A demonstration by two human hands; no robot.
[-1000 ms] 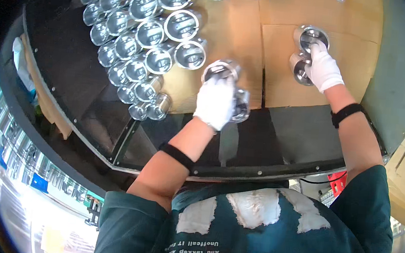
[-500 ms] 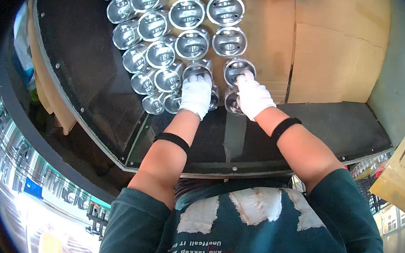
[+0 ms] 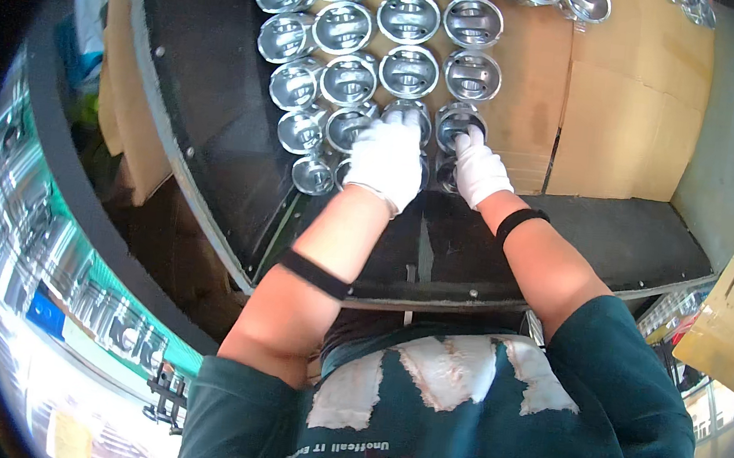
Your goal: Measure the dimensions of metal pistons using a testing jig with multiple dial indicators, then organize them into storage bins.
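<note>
Shiny metal pistons (image 3: 343,27) stand in rows, their hollow ends with a crossbar facing up. My left hand (image 3: 386,165), in a white glove, has its fingertips closed on the rim of a near piston (image 3: 422,116); motion smears the fingers somewhat. To its right, my right hand (image 3: 482,171), gloved as well, grips the near piston (image 3: 454,118) of the right-hand column, fingers bent over its edge. Both pistons stand side by side, partly covered by my hands. Other pistons below my fingers show only in part.
Brown cardboard (image 3: 624,130) lies under the pistons and to their right. A black surface (image 3: 561,234) with a bolted edge runs along the front and left. A grey side wall (image 3: 728,149) rises on the right. More metal parts (image 3: 105,292) sit in the lower left.
The view has shifted, so the pistons appear farther right. My hands are closer together. The piston at my right hand has moved left, nearer the one at my left hand.
</note>
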